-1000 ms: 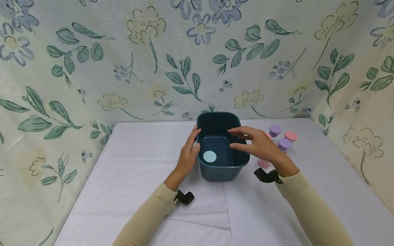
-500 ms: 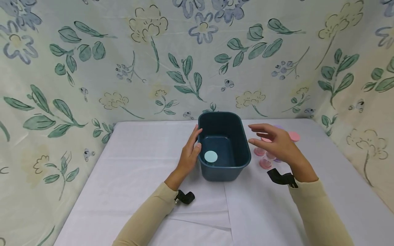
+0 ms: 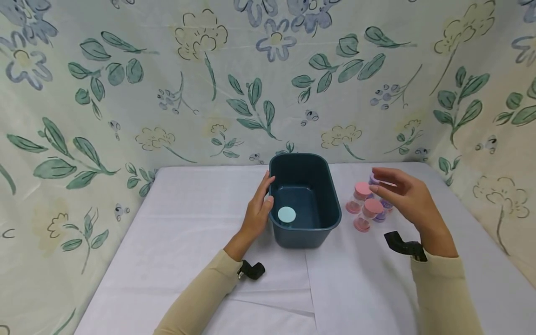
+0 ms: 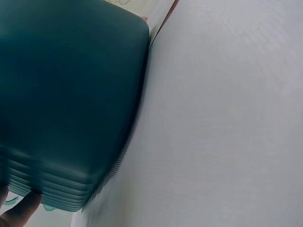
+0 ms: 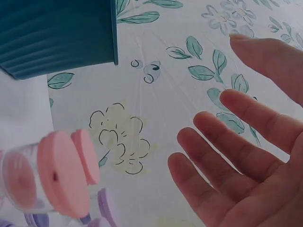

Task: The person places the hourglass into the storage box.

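Observation:
A dark teal bin (image 3: 305, 236) stands mid-table with a round pale blue piece (image 3: 286, 214) at the near left inside it. Against its left side rests my left hand (image 3: 256, 215), thumb and fingers touching near the rim; in the left wrist view, fingertips (image 4: 29, 203) meet the ribbed outer wall (image 4: 52, 191). To the right stand several small clear pieces like sand timers, such as one with pink ends (image 3: 372, 207) and a purple one (image 3: 380, 217). My right hand (image 3: 408, 197) hovers at their right, fingers apart, holding nothing and partly covering the purple ones.
A white cloth (image 3: 201, 218) covers the table, with creases near the front. Behind and at both sides hangs a floral sheet (image 3: 251, 121). The pink-capped timers (image 5: 64, 172) stand close to the bin's right wall.
From above the bin, my right hand has moved right, past the pink timers, which now show. My left hand and the bin have stayed in place.

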Motion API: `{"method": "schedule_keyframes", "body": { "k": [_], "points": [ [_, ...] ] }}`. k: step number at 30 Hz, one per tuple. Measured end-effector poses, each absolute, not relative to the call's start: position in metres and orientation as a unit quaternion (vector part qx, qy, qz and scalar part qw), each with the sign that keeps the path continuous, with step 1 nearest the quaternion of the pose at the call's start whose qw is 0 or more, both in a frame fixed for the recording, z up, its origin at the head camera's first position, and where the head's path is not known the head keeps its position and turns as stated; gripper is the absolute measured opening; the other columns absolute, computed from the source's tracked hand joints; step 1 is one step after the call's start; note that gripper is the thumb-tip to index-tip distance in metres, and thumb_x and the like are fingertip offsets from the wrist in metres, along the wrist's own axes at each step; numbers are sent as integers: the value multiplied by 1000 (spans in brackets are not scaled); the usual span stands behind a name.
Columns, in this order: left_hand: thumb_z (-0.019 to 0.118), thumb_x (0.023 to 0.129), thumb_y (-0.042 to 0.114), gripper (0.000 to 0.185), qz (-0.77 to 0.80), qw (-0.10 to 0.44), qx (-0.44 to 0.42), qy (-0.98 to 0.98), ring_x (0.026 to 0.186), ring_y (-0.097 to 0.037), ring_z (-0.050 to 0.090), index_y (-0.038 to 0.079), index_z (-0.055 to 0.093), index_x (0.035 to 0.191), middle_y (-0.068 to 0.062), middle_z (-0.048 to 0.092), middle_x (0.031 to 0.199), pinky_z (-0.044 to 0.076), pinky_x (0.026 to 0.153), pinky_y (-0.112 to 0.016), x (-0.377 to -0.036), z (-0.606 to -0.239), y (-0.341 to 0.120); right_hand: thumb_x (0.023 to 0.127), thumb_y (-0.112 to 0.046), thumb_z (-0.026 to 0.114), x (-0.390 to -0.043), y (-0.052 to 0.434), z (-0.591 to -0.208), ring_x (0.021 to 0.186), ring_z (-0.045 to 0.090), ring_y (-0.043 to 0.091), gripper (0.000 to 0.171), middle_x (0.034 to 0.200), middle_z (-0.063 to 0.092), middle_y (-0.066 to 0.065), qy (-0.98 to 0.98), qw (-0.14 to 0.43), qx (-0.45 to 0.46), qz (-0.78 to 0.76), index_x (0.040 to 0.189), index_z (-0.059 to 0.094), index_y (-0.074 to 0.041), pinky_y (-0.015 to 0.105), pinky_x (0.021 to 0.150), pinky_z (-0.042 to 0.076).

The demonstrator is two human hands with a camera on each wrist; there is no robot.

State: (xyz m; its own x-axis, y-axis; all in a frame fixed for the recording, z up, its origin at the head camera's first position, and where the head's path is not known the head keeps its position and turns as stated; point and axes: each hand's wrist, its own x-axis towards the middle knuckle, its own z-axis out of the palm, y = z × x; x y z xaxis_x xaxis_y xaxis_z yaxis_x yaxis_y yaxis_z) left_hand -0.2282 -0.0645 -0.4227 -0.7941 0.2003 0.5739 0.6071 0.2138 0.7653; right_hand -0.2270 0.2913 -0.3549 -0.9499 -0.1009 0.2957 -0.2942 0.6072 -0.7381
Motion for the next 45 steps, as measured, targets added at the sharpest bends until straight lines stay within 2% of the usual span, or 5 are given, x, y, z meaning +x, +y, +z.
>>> {"method": "schedule_keyframes", "body": {
  "k": [8,26,35,42,45],
  "points": [
    [36,100,13,50,-568,179,-263,-759,145,-35,19,-8,33,144,-22,19,157,18,117,-41,-228,-423,-64,90,-32,67,-228,311,-362,117,54,16,50,133,56,11,-892,132,82,424,137,54,-18,3,82,41],
    [36,99,10,49,-563,180,-262,-763,144,-38,20,-8,33,145,-21,20,157,20,115,-46,-228,-423,-63,89,-46,63,-230,338,-380,124,48,33,62,137,52,11,-911,115,6,396,141,49,-14,2,81,39],
    [36,99,12,50,-558,182,-267,-765,144,-38,20,-8,32,145,-24,20,156,20,115,-49,-228,-424,-64,89,-48,62,-235,347,-392,124,48,38,66,139,51,15,-915,94,-18,391,143,46,-14,44,93,47],
    [36,100,15,50,-562,176,-260,-765,144,-36,20,-7,33,145,-22,20,157,21,114,-51,-227,-423,-64,88,-46,64,-237,348,-394,122,50,34,63,136,53,14,-915,105,-6,390,140,49,-13,7,80,44],
    [36,99,15,51,-562,176,-262,-765,144,-36,19,-7,32,145,-24,20,156,22,114,-50,-227,-423,-64,89,-45,64,-238,347,-394,121,50,34,63,135,54,14,-916,106,0,387,140,49,-12,4,78,42]
  ]
}}
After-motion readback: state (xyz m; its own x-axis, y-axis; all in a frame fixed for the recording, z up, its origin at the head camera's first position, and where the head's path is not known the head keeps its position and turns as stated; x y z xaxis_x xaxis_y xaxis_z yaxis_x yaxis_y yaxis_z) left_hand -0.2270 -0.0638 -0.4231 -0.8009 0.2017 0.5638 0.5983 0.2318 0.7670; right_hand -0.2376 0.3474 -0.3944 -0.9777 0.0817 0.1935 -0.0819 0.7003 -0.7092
